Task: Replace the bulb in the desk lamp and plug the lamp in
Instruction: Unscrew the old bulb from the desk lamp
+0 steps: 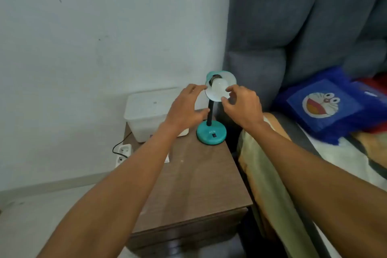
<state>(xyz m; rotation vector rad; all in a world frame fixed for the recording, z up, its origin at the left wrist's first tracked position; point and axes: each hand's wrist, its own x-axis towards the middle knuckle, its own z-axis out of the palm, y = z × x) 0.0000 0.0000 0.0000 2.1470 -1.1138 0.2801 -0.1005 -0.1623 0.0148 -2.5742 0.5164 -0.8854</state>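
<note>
A small teal desk lamp stands at the far right of a brown bedside table, on a round base [211,133] with a black neck [210,114]. Its shade [217,78] faces me, and a white bulb [218,88] sits in the socket. My left hand [185,109] is beside the shade's left rim, fingers spread, fingertips at the edge. My right hand [241,103] is at the right of the bulb, its thumb and fingers curled close around the bulb's front; actual contact is hard to tell. The lamp's plug is not visible.
A white lidded plastic box [146,114] sits at the back of the table [194,184]. A white power strip [123,154] with a black cord lies on the floor by the wall. A grey headboard [293,27] and a bed with a blue cartoon cushion [322,103] are on the right.
</note>
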